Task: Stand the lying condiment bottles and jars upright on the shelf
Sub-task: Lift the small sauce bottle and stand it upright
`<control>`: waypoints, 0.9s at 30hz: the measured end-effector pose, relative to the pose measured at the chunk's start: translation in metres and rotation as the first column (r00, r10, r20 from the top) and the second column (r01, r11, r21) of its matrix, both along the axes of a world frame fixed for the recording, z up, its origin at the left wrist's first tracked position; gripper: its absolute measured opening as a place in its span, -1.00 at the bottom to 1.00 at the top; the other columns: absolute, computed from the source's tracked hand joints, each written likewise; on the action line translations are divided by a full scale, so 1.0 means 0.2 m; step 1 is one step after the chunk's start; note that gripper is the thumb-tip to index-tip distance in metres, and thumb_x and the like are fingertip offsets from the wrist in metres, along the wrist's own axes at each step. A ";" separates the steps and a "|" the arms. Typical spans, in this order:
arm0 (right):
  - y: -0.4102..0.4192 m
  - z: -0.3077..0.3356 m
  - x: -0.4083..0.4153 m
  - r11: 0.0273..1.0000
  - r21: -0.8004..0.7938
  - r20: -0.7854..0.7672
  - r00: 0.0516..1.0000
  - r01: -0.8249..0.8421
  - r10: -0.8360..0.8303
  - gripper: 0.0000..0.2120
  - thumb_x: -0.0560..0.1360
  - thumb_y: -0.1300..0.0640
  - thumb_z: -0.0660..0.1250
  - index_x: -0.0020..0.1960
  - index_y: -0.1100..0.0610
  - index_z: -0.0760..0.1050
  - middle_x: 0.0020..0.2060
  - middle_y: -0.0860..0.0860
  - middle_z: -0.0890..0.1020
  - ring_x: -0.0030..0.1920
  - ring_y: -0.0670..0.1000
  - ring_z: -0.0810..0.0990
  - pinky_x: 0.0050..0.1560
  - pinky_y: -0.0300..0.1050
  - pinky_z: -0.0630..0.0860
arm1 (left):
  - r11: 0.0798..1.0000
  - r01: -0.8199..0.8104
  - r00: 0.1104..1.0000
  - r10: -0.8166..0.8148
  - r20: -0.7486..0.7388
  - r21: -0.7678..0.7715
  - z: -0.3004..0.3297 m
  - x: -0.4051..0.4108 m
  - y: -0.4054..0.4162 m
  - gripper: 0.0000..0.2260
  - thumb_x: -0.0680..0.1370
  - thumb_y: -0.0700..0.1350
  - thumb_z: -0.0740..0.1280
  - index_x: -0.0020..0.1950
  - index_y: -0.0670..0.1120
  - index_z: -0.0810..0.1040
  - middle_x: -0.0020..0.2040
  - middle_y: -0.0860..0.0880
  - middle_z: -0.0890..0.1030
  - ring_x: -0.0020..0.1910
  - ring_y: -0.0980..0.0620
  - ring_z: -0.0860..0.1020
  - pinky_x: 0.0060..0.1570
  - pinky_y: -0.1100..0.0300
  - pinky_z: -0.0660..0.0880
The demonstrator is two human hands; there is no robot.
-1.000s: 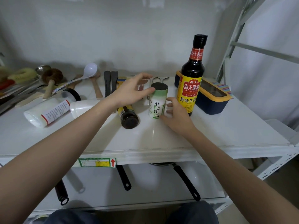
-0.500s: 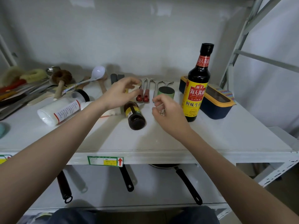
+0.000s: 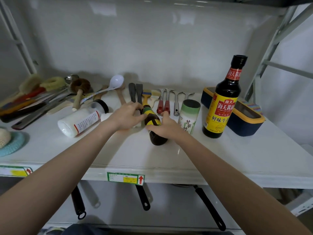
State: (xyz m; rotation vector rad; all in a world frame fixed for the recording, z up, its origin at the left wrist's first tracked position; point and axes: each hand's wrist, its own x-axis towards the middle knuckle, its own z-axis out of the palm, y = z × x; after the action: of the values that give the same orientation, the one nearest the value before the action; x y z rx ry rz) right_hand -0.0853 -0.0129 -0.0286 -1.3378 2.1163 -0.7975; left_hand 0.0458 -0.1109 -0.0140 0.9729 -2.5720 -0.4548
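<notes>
A small dark brown bottle [image 3: 153, 122] with a yellow-green label lies on its side mid-shelf, base toward me. My right hand [image 3: 166, 128] wraps over its lower body and my left hand [image 3: 126, 117] touches its neck end from the left. A green-and-white salt canister [image 3: 188, 116] stands upright just right of my right hand. A tall soy sauce bottle [image 3: 223, 99] stands upright further right. A white jar [image 3: 81, 122] with a black cap lies on its side to the left. A small white bottle [image 3: 105, 116] lies mostly hidden behind my left hand.
Brushes, spatulas, a white ladle [image 3: 111, 84] and forks lie along the back of the white shelf [image 3: 169, 158]. A navy and yellow box [image 3: 245, 119] sits at the right behind the soy sauce. A teal mat [image 3: 13, 146] lies at the left edge. Pan handles hang below.
Both hands left the upright salt canister and came down onto the lying brown bottle. The camera view shifted slightly right and closer.
</notes>
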 end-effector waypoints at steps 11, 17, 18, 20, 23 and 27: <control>-0.05 -0.10 0.09 0.950 -0.305 -0.097 0.990 0.071 -0.105 -0.37 0.40 0.06 0.34 0.37 0.13 0.15 0.18 0.22 0.34 0.17 0.27 0.39 0.22 0.17 0.37 | 0.987 -0.118 0.991 0.125 -0.054 0.112 -0.02 -0.08 -0.04 -0.48 0.51 0.26 0.16 0.30 -0.08 0.33 0.12 -0.12 0.58 0.09 -0.14 0.52 0.07 -0.01 0.43; 0.00 -0.13 0.07 0.855 -0.516 0.022 0.999 0.046 -0.040 -0.23 0.42 0.09 0.35 0.47 0.03 -0.03 0.35 0.08 0.22 0.31 0.07 0.25 0.27 -0.12 0.23 | 0.969 -0.007 0.941 0.090 -0.325 0.248 0.01 -0.13 -0.02 -0.34 0.47 0.29 0.22 0.45 -0.01 0.16 -0.06 0.07 0.62 -0.01 0.04 0.54 -0.16 0.26 0.39; 0.01 -0.13 0.07 0.840 -0.540 0.043 0.999 0.051 -0.033 -0.23 0.41 0.08 0.36 0.47 0.02 -0.02 0.30 0.00 0.23 0.28 0.01 0.26 0.25 -0.17 0.22 | 0.966 0.010 0.924 0.089 -0.371 0.257 0.02 -0.14 -0.01 -0.34 0.46 0.28 0.26 0.44 -0.01 0.17 -0.09 0.08 0.61 -0.05 0.08 0.55 -0.20 0.32 0.37; 0.02 -0.13 0.08 0.813 -0.579 0.074 0.997 0.063 -0.024 -0.24 0.39 0.11 0.39 0.45 0.04 0.04 0.22 -0.11 0.21 0.28 -0.05 0.25 0.28 -0.17 0.24 | 0.965 0.023 0.888 0.101 -0.449 0.262 0.03 -0.16 0.00 -0.33 0.43 0.22 0.34 0.41 -0.03 0.19 -0.16 0.10 0.56 -0.15 0.16 0.53 -0.26 0.35 0.35; 0.05 -0.14 0.08 0.793 -0.607 0.059 0.998 0.054 -0.022 -0.25 0.35 0.14 0.41 0.42 0.07 0.10 0.19 -0.09 0.24 0.27 -0.04 0.30 0.32 -0.07 0.32 | 0.978 0.009 0.857 0.100 -0.505 0.209 0.04 -0.17 0.02 -0.34 0.40 0.16 0.41 0.37 -0.03 0.22 -0.22 0.13 0.51 -0.22 0.22 0.51 -0.30 0.34 0.33; 0.07 -0.13 0.07 0.823 -0.568 0.055 0.998 0.013 0.022 -0.16 0.35 0.11 0.44 0.46 0.01 0.01 0.20 -0.11 0.19 0.21 -0.19 0.23 0.27 -0.18 0.30 | 0.969 0.088 0.829 0.056 -0.556 0.229 0.06 -0.13 0.04 -0.35 0.39 0.09 0.45 0.37 0.03 0.21 -0.13 0.05 0.54 -0.16 0.08 0.57 -0.17 0.16 0.51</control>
State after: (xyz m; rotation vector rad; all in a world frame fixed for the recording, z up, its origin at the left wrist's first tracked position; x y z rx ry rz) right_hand -0.0704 0.0012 -0.0546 -1.5747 1.8918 -1.5369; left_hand 0.0197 -0.1031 -0.0024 0.7446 -2.0166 -0.9317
